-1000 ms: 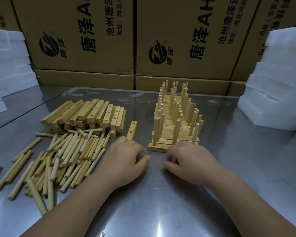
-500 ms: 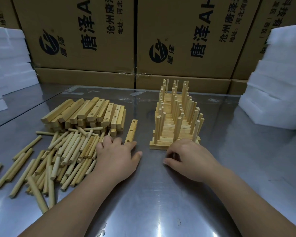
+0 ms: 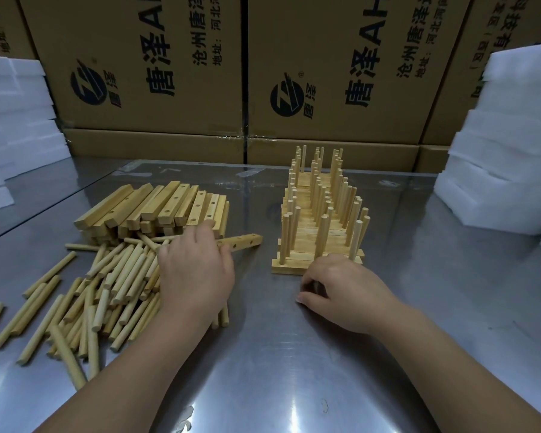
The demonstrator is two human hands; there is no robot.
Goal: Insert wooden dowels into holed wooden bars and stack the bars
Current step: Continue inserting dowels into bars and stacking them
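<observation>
My left hand [image 3: 194, 270] grips one end of a single holed wooden bar [image 3: 244, 241], which points right and slightly up, between the two piles. Under that hand lie several loose wooden dowels [image 3: 107, 282], spread over the left of the table. Behind them is a heap of holed bars [image 3: 166, 204]. The stack of finished bars with upright dowels [image 3: 319, 226] stands right of centre. My right hand [image 3: 347, 292] rests on the table just in front of the stack's near bar, fingers loosely curled, nothing visible in it.
The steel table [image 3: 294, 354] shines in front of me. Large cardboard boxes [image 3: 325, 73] wall off the back. White foam blocks [image 3: 509, 151] are stacked at the right, and more foam blocks [image 3: 16, 120] at the left.
My left hand moved left and forward to the single bar beside the heap, took hold of it and swung its far end to the right. My right hand has barely moved.
</observation>
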